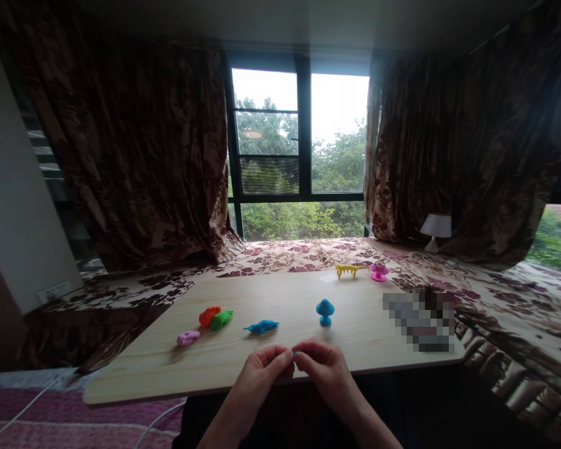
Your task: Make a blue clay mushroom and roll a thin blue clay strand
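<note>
My left hand [267,366] and my right hand [325,368] meet at the table's near edge, thumbs and fingertips pinched together. Between the fingertips a tiny bit of a small blue piece [295,352] shows; the fingers hide the rest, and its kind cannot be made out. Just beyond my right hand stands a blue mushroom figure [325,310] with a round foot. A blue animal figure [262,327] lies past my left hand. Further left, an orange figure [209,316] and a green figure [222,320] touch, with a pink figure [187,338] nearer the edge.
On the light wooden table [159,368], a yellow four-legged animal figure [346,270] and a pink stand with a dotted top [379,272] are at the far right. A pixelated patch covers something at the right end. A white lamp [436,231] stands beyond, near the curtains.
</note>
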The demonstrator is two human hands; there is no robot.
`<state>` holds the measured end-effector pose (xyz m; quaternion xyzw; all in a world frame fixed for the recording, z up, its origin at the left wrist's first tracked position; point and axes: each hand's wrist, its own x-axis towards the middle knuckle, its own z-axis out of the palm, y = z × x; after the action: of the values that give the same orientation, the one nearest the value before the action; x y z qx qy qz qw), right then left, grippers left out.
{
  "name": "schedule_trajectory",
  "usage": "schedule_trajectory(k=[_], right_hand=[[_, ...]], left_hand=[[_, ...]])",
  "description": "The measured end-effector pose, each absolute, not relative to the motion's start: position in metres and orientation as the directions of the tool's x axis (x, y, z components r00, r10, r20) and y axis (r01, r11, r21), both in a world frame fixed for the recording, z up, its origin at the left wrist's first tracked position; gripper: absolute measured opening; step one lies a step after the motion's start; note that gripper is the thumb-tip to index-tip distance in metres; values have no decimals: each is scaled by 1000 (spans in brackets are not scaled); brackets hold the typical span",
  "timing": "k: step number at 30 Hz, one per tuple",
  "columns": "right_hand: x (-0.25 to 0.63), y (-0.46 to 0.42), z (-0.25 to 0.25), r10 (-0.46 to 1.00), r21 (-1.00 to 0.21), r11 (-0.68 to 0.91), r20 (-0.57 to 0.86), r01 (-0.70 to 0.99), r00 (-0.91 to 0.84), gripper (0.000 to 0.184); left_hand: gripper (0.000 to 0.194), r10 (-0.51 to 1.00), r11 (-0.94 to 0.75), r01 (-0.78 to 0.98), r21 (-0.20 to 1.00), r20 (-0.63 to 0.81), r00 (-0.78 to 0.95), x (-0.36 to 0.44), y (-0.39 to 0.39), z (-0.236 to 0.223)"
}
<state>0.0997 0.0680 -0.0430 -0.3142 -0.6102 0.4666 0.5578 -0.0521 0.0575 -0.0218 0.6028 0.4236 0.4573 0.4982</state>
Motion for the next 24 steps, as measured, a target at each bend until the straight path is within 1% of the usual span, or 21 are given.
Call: schedule_trajectory(k=[4,6,8,12,15,17,21,24], right_hand=[[95,77,-60,964,-937,179,228,-301,-136,31],[93,83,-65,978,-928,135,182,-349,-106,34],[92,92,-65,984,-921,123,162,-369,-76,35],[92,117,-62,983,-929,161,181,-334,-28,32],[92,132,-64,981,-950,165,186,-266,-53,21],[91,136,-67,979,-960,161,185,-227,-84,20],[91,135,-72,975,-963,175,199,-204,-103,25],[91,132,-72,971,-958,197,220,-206,-93,24]], left_hand=[[24,971,-151,57,987,137,195,-49,54,-20],[24,977,-158,81,984,144,155,-51,56,-19],[26,981,-177,126,976,165,97,-59,64,-15],[29,970,-219,304,927,241,-37,-85,110,-6],[31,966,-164,475,865,237,-99,-98,154,-6],[33,973,-122,576,808,211,-90,-101,176,-11],[32,982,-84,727,681,180,-55,-99,194,-24],[32,967,-110,789,604,247,-55,-101,193,-23]])
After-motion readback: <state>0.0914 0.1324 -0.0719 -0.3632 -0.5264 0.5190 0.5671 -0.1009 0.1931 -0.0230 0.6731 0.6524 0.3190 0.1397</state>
